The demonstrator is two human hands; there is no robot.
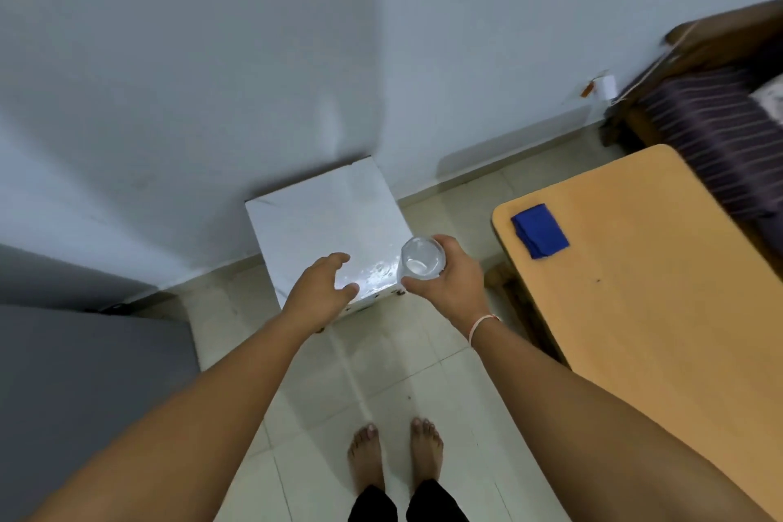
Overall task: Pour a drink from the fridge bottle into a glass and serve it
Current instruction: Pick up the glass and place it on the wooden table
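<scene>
My right hand (450, 280) grips a clear drinking glass (421, 258) from the side, upright, over the right front corner of a small white table (313, 225). I look down into the glass; whether it holds liquid is unclear. My left hand (324, 288) hovers open over the white table's front edge, fingers curled and apart, holding nothing. No bottle is in view.
A grey fridge (84, 373) stands at the lower left. A wooden table (661, 288) with a folded blue cloth (540, 230) is on the right. Behind it lies a bed with a striped cover (716, 131). My bare feet (394, 458) stand on the tiled floor.
</scene>
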